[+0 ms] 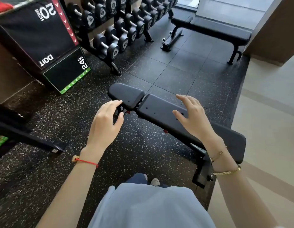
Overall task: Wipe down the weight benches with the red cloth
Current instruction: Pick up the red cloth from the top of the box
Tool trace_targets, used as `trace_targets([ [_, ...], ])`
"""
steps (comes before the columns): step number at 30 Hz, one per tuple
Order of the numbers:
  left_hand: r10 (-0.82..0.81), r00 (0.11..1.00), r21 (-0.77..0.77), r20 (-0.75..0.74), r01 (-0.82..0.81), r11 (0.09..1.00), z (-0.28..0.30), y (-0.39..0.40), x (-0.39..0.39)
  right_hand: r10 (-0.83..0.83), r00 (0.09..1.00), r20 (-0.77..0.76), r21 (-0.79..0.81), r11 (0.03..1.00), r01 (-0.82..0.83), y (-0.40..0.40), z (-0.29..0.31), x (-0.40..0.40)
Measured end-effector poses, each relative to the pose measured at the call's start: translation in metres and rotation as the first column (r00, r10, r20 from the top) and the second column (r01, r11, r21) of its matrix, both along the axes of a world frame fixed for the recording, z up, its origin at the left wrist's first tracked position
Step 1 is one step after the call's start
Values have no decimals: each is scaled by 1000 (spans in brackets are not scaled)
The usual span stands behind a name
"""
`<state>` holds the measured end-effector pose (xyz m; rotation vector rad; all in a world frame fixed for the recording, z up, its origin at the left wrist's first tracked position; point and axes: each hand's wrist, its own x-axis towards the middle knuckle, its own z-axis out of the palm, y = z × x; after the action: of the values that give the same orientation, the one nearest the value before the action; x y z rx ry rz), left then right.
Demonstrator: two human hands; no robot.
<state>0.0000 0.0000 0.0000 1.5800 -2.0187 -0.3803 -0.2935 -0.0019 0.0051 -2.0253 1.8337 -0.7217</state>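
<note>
The near bench (161, 111) lies just in front of me on the speckled rubber floor (44, 122), its short pad toward the dumbbell rack (120, 27) and its long pad running off to my right. A second bench (212, 28) stands well apart, by the far wall beyond the rack. The red cloth is not in either of my hands. Something red shows at the top left corner (2, 6), on top of the black jump box (41, 32), and that may be it, though it is too blurred and cropped to say for sure.

My left hand (105, 122) hangs over the floor beside the short pad, fingers loosely bent, holding nothing. My right hand (192, 116) is above the long pad with fingers relaxed and spread, also empty; I cannot tell whether it touches the pad.

I judge the wiping has not started here: I am at the bench with no cloth. The next move calls for fetching the cloth, then bringing it down flat on the pad.
</note>
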Motion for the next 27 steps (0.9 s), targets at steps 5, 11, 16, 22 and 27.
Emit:
trace_targets([
  [5, 98, 995, 55, -13, -97, 994, -12, 13, 12, 63, 998, -4, 39, 997, -62, -13, -13, 11],
  [11, 228, 974, 56, -7, -227, 972, -23, 13, 44, 179, 984, 3, 96, 979, -179, -47, -22, 43],
  [16, 355, 935, 90, -21, -352, 932, -32, -1, 79, 291, 957, -19, 124, 950, -286, -95, -28, 92],
  [22, 454, 890, 111, -31, -448, 887, -36, -41, 140, 414, 910, -15, 143, 902, -408, -167, -33, 180],
  [27, 507, 861, 118, -39, -500, 858, -27, -86, 209, 481, 877, 9, 119, 870, -479, -229, -31, 271],
])
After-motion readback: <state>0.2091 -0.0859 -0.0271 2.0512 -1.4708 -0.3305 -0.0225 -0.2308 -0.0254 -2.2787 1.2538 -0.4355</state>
